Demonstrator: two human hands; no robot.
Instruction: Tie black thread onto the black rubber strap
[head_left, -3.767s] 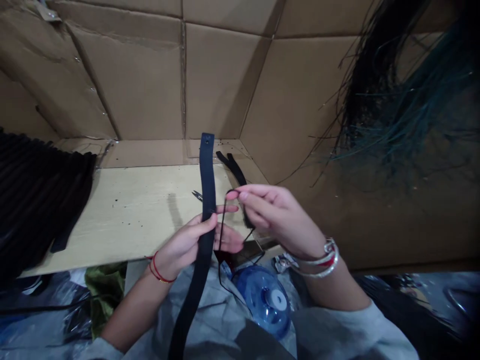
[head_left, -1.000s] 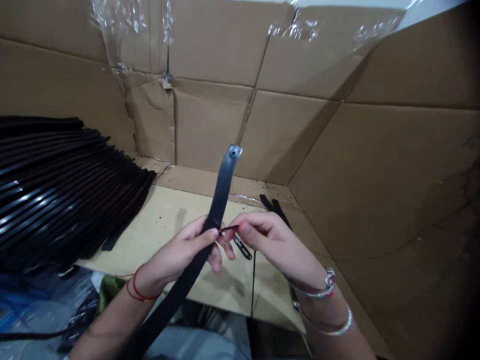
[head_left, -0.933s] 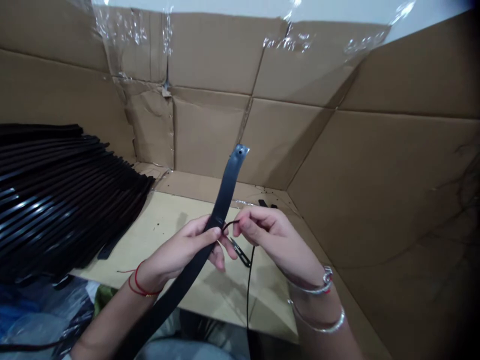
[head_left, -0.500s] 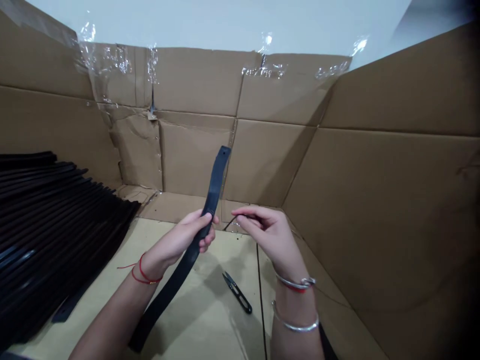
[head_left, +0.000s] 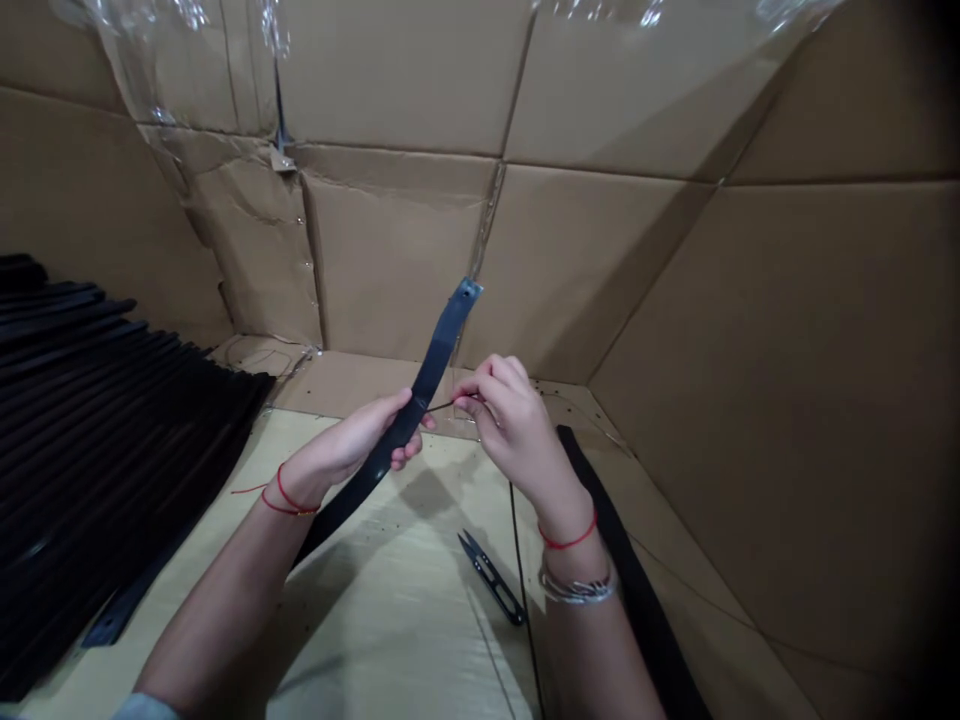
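Note:
A long black strip [head_left: 442, 345] with a hole near its upper end slants up from my left forearm. My left hand [head_left: 375, 430] grips it around the middle, thumb on its face and fingertips showing at its right edge. Just right of the strip, my right hand [head_left: 499, 410] pinches a thin dark thread [head_left: 441, 407] that reaches to the strip's edge. Below the hands, black thread snips [head_left: 491, 577] lie on the pale work surface [head_left: 390, 620].
Many black strips [head_left: 97, 430] are piled at the left. Another black strip [head_left: 630, 570] lies beside my right forearm. Cardboard walls [head_left: 600, 270] with clear tape enclose the back and sides. A dark cord [head_left: 526, 600] runs along the surface near the snips.
The view has tilted down. My right hand has turned and come level with the strip, the thread now meeting its edge. A black strip at the right shows more.

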